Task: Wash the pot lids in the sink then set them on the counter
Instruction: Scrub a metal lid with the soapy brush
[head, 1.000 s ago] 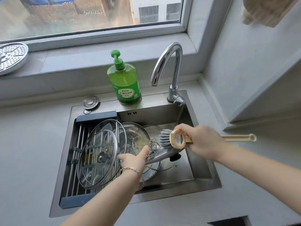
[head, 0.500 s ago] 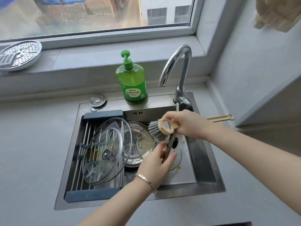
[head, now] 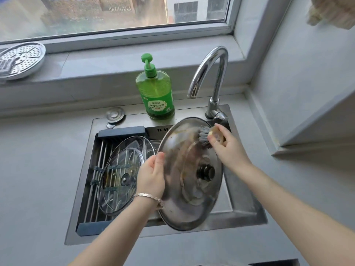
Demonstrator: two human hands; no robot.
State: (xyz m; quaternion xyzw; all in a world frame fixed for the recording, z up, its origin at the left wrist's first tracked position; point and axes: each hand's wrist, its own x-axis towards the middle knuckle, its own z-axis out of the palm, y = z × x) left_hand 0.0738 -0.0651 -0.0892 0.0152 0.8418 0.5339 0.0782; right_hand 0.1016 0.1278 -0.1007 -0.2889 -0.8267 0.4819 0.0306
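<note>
A large steel pot lid (head: 184, 189) with a black knob is tilted up over the sink (head: 247, 214), its top facing me. My left hand (head: 151, 175) grips the lid's left rim. My right hand (head: 228, 146) holds a dish brush (head: 206, 138) and presses its grey bristles against the lid's upper right part. A glass lid (head: 115, 181) with a dark knob leans on the drying rack (head: 99, 167) in the sink's left half. Part of another lid (head: 151, 146) shows behind the steel one.
A green soap bottle (head: 156, 93) stands on the sink's back ledge beside the curved faucet (head: 211, 73). A round metal cap (head: 114, 114) lies left of the bottle. A perforated steamer plate (head: 19, 59) rests on the window sill. Grey counter (head: 38, 169) surrounds the sink.
My left hand has lifted the steel lid out of the sink and turned it up towards me. The brush has moved up and right onto the lid's top surface.
</note>
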